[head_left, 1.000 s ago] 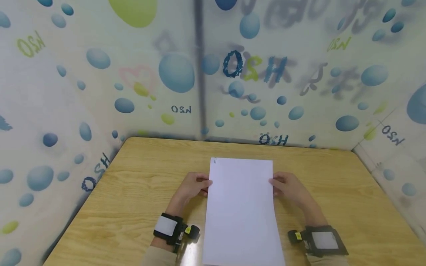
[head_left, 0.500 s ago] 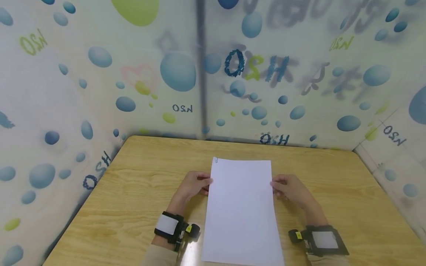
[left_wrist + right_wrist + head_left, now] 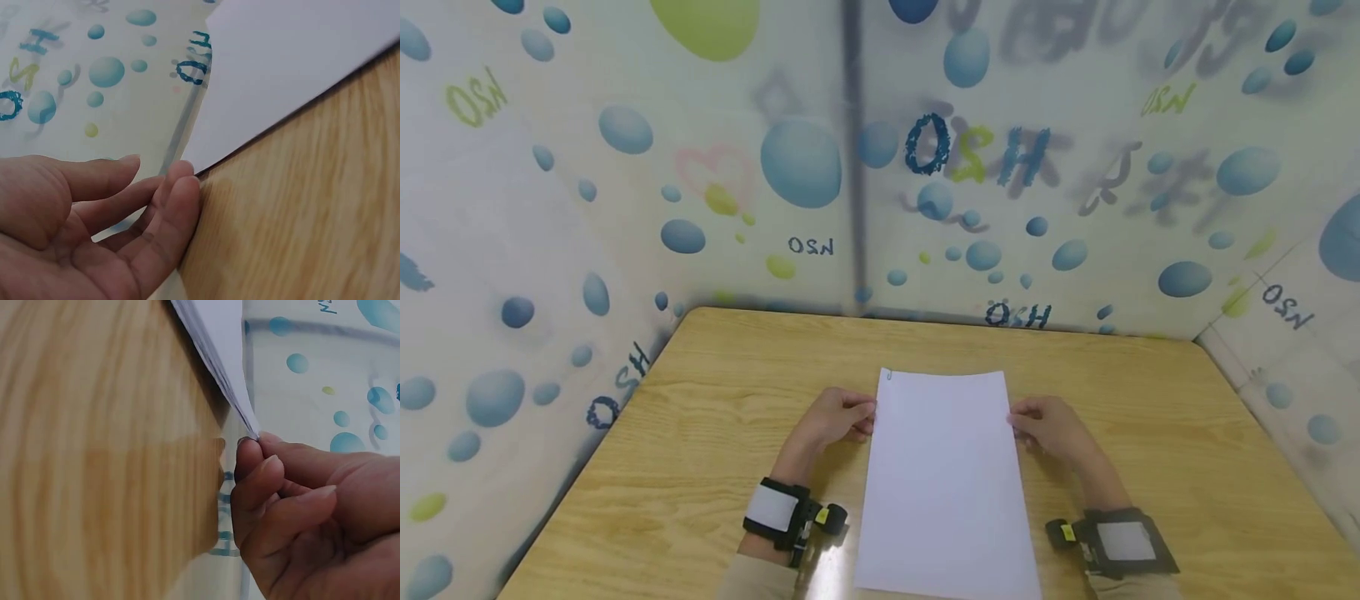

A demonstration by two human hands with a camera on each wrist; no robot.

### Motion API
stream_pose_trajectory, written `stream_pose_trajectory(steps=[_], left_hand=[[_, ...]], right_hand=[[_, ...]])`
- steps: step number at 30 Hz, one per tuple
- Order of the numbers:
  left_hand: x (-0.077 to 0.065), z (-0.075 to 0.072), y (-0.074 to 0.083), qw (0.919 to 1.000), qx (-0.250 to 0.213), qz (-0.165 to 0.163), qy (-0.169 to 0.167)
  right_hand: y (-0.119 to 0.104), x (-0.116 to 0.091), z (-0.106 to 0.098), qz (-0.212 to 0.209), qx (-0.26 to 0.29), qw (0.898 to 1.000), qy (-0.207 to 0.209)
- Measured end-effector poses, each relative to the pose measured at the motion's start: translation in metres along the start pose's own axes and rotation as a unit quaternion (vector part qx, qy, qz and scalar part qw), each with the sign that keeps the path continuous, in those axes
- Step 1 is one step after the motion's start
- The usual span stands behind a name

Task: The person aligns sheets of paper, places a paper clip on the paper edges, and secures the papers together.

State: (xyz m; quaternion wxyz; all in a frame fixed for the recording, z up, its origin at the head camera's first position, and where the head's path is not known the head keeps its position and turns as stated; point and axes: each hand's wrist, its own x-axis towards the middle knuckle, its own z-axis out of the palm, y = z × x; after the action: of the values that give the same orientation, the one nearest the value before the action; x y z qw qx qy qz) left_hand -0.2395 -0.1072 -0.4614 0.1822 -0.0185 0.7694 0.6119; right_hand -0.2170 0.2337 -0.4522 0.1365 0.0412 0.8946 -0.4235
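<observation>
A stack of white paper sheets (image 3: pixel 946 483) lies lengthwise before me, its far edge curved in the head view. A small paper clip (image 3: pixel 890 376) sits at its far left corner. My left hand (image 3: pixel 837 417) is at the left edge. In the left wrist view its fingertips (image 3: pixel 185 177) touch the paper's edge, while the thumb stands apart from them. My right hand (image 3: pixel 1051 427) pinches the right edge between thumb and forefinger; the right wrist view shows several layered sheet edges (image 3: pixel 215 367) running into that pinch.
The pale wooden table (image 3: pixel 737 392) extends around the paper on both sides. Behind it stands a wall covering (image 3: pixel 737 275) printed with blue and green drops. Wrist-worn cameras (image 3: pixel 831 518) sit just above the table near the paper's sides.
The far edge of the paper has come nearer to me and now bows between its corners. My left thumb has moved off the paper. Both hands stay at the paper's sides.
</observation>
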Motion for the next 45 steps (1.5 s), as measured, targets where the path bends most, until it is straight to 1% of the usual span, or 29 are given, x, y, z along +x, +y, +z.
stream_pose_trajectory(steps=[4,10,14,21,29,38,41,45], left_hand=[[-0.0013,-0.0003,-0.0002,1.0,0.0,-0.001,0.0],[-0.0026,-0.0001,0.0005,0.9999,0.012,0.0,0.002],[-0.0037,0.0004,0.0018,0.9999,0.017,-0.001,0.003],[-0.0047,0.0013,0.0033,1.0,0.007,-0.004,0.002],[-0.0044,0.0013,0.0042,0.9998,0.017,-0.01,0.002],[-0.004,-0.0005,0.0042,0.9997,0.02,-0.009,-0.01],[-0.0043,-0.0006,0.0046,0.9996,0.025,-0.008,-0.012],[-0.0054,-0.0004,0.0053,0.9994,0.032,-0.006,-0.015]], right_hand=[[0.0007,0.0017,0.002,0.001,-0.008,1.0,0.001],[0.0011,0.0017,0.0032,-0.016,-0.025,1.0,0.005],[0.0013,0.0017,0.0035,-0.025,-0.021,0.999,0.004],[-0.0008,-0.0004,0.0034,-0.029,-0.018,0.999,-0.001],[-0.001,-0.0015,0.0029,-0.021,-0.024,0.999,0.001],[-0.0004,-0.0027,0.0007,-0.038,-0.025,0.999,-0.009],[-0.0005,-0.0032,-0.0004,-0.033,-0.017,0.999,-0.006],[0.0004,-0.002,0.0006,-0.037,-0.025,0.999,-0.002]])
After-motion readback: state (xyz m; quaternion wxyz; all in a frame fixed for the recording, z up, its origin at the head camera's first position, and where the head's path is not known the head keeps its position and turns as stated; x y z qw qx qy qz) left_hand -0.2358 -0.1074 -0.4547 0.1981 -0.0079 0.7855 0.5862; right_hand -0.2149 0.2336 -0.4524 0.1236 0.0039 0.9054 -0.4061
